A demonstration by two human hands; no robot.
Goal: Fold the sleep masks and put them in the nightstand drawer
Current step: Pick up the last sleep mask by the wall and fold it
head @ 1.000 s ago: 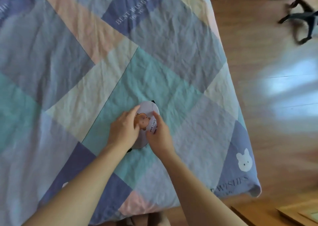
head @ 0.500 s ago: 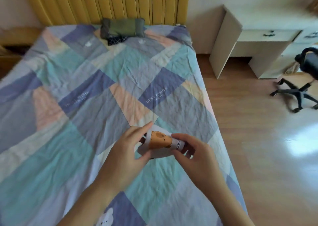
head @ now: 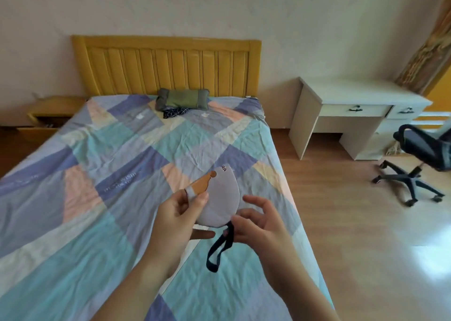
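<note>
Head view: left hand (head: 179,213) pinches folded sleep mask (head: 220,198).

Folded pale lilac cloth sleep mask (head: 220,198), matt and smooth, with dark woven elastic strap (head: 220,247). Crumpled patchwork cotton bedspread (head: 97,174), matt; yellow padded headboard (head: 166,64). Glossy wood-look floor (head: 366,223); white matt laminate desk (head: 353,105)

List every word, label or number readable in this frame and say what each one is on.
"RA": the only letters showing on the folded sleep mask, at its top edge; the rest is hidden by the fold.
White lettering on a dark blue patch of the bedspread: too blurred to read.
Nothing else carries readable text.
</note>
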